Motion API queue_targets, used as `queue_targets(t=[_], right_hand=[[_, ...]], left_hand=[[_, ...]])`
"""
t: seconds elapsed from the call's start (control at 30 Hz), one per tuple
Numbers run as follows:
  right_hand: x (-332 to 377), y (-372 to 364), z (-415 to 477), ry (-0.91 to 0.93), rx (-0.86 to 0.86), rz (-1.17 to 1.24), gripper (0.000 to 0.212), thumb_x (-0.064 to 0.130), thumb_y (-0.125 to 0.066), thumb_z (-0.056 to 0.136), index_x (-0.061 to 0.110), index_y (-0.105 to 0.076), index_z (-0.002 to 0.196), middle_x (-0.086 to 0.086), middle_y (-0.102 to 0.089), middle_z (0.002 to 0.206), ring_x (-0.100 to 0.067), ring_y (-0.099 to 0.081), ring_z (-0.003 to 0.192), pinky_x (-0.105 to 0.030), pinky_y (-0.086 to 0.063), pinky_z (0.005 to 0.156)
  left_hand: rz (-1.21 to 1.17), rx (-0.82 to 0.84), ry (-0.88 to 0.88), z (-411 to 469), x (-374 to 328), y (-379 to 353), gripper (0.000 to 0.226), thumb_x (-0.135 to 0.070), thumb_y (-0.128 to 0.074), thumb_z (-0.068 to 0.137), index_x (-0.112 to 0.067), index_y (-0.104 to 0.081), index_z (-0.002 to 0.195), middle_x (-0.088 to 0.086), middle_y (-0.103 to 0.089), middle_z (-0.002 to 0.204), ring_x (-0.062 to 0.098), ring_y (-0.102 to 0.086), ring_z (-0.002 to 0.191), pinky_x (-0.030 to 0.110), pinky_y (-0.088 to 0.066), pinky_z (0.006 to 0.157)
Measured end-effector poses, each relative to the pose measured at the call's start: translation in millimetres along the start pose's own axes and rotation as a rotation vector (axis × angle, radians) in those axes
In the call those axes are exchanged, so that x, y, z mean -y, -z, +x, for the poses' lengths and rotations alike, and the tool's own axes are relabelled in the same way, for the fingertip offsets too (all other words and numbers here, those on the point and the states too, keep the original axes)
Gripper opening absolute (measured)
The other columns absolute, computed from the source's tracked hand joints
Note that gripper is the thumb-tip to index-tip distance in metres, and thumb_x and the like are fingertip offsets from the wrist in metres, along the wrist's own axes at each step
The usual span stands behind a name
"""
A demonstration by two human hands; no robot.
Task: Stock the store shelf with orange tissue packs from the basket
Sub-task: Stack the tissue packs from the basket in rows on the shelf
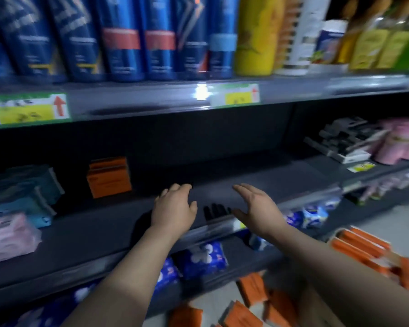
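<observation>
Nearest, loose orange tissue packs point(253, 289) lie low in view, with more stacked at the right point(364, 251); blur hides what holds them. Beyond, blue packs point(201, 258) fill the lower shelf point(246, 258). Both hands hover over the middle shelf point(92, 232), the left hand point(175, 208) and right hand point(257, 208) spread wide and holding nothing. Further back on that shelf stand two orange packs point(109, 177), beside teal packs point(21, 185). Blue cans point(128, 38) line the top shelf.

Both hands point(175, 208) point(257, 206) empty over shelf point(104, 227).
</observation>
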State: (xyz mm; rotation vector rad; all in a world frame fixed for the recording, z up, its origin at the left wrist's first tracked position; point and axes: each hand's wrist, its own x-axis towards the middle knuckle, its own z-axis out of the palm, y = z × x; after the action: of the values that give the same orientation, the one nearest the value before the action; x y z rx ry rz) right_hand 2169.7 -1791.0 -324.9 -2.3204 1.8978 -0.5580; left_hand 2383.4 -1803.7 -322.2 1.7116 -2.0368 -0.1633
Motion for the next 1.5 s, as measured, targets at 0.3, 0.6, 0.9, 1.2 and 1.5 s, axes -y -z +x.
queue_targets(t=[0.3,0.6,0.9,1.2,1.5], right_hand=[[-136,54,-137,-0.276,-0.026,-0.038,0.058,0.025,-0.069,0.076,0.014,-0.055,0.131,-0.007,-0.058,0.131,-0.026,-0.053,0.120,-0.029,-0.038,0.101],[-260,61,-240,-0.558,0.015,-0.117,0.061,0.027,-0.067,0.078,0.020,-0.049,0.136,-0.005,-0.053,0.138,-0.024,-0.049,0.125,-0.032,-0.033,0.104],[-319,34,-278,-0.745,-0.046,0.019,0.055,0.028,-0.061,0.086,0.026,-0.044,0.139,-0.001,-0.050,0.140,-0.026,-0.047,0.125,-0.043,-0.042,0.102],[-343,19,-280,-0.943,-0.165,0.217,0.062,0.049,-0.060,0.086,0.030,-0.039,0.141,0.001,-0.042,0.146,-0.024,-0.050,0.124,-0.046,-0.046,0.097],[-347,-8,-252,-0.957,-0.167,0.238,0.083,0.051,-0.069,0.077,0.038,-0.022,0.144,-0.001,-0.033,0.150,-0.026,-0.048,0.126,-0.043,-0.047,0.094]], left_hand=[[0.007,0.142,-0.217,-42,-147,-88,0.040,-0.034,-0.055,0.086,-0.022,-0.053,0.124,0.004,-0.057,0.122,0.029,-0.053,0.113,0.037,-0.043,0.091],[0.018,0.397,-0.390,-75,-251,-186,0.038,-0.037,-0.057,0.084,-0.022,-0.055,0.119,0.004,-0.057,0.117,0.027,-0.053,0.114,0.037,-0.045,0.091],[0.054,0.815,-0.582,-69,-282,-269,0.067,-0.010,-0.062,0.077,-0.029,-0.044,0.139,-0.001,-0.044,0.140,0.020,-0.047,0.125,0.033,-0.042,0.102],[-0.070,0.848,-0.523,-56,-283,-300,0.037,-0.013,-0.065,0.078,-0.032,-0.062,0.109,-0.008,-0.062,0.111,0.014,-0.058,0.103,0.028,-0.046,0.088],[-0.576,0.633,-0.239,-22,-288,-267,0.030,-0.023,-0.075,0.078,-0.030,-0.058,0.102,-0.013,-0.065,0.087,-0.002,-0.060,0.076,0.011,-0.041,0.061]])
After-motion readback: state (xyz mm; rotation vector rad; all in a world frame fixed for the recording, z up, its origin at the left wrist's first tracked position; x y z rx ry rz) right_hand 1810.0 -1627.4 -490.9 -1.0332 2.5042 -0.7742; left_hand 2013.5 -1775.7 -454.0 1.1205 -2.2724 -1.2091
